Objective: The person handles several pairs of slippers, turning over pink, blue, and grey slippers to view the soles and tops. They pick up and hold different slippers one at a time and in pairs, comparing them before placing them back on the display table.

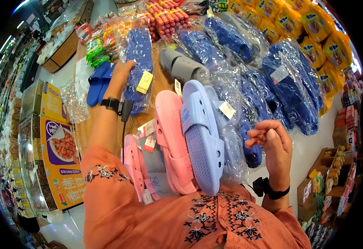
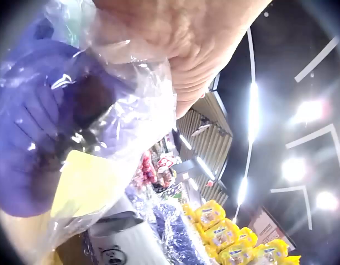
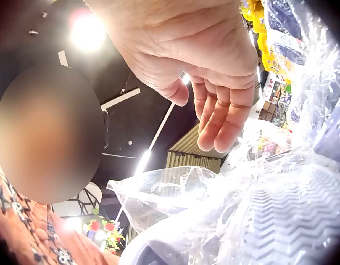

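At the left of the table, my left hand (image 1: 122, 75) grips the edge of a bagged pair of dark blue slippers (image 1: 138, 50) with a yellow tag (image 1: 144, 82). In the left wrist view the clear bag bunches against the palm of that hand (image 2: 186, 44); its fingertips are hidden. My right hand (image 1: 273, 139) hovers with loosely bent fingers, holding nothing, beside bagged blue slippers (image 1: 254, 151). A light blue slide (image 1: 202, 141) and a pink slide (image 1: 173, 141) stand side by side between my hands, close to my body.
Grey slippers (image 1: 181, 64) and more bagged blue slippers (image 1: 293, 83) cover the table's right side. Unbagged blue slippers (image 1: 98, 85) lie left of my left hand. Yellow packets (image 1: 314, 25) and red sausage packs (image 1: 167, 18) are piled behind. Clear food bins (image 1: 32, 153) stand at left.
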Tool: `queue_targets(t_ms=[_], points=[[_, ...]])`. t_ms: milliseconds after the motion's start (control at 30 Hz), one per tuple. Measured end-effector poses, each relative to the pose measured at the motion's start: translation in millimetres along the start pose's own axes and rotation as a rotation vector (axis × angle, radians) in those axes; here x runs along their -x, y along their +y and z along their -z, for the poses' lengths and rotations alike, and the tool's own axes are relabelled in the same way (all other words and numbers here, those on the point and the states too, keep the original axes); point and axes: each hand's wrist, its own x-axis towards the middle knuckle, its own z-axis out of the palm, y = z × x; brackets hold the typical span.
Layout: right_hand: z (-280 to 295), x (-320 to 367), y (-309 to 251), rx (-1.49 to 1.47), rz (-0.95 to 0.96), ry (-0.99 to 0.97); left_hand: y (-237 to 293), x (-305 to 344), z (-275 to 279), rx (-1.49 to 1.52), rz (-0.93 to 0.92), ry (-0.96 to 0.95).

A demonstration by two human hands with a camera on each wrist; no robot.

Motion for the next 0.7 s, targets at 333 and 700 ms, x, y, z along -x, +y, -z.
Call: queue_targets(t_ms=[333, 700], points=[[-10.0, 5.5, -14.5, -0.074, 0.097, -0.219, 116.8, 190.5, 38.9, 0.313, -0.272, 0.041], [-86.8, 17.2, -27.7, -0.134, 0.236, -0.594, 125.7, 362.4, -23.9, 0.501, -0.294, 0.114]])
